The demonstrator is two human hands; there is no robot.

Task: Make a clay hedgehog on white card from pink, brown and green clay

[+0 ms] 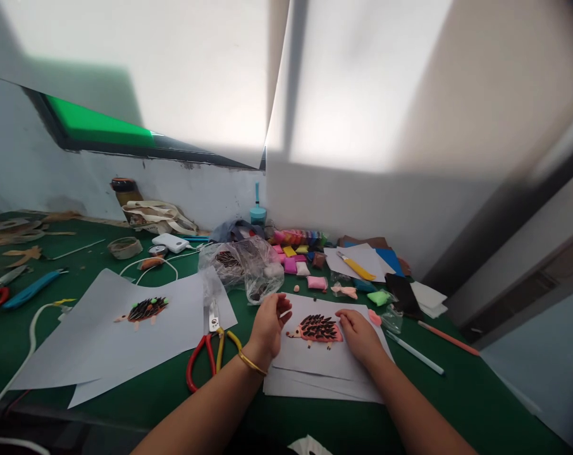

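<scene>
A rough-spined, matt, clay-like surface is shown in the hedgehog figure (319, 329), backed by smooth, matt paper (291, 361); glossy, crinkled transparent plastic is seen in the bag (249, 264) behind it to the left, smooth plastic in the pen (416, 353) to its right.

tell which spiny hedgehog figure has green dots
The dark-spined hedgehog figure on the left white paper sheet; the pink-bodied hedgehog figure shows none.
</scene>
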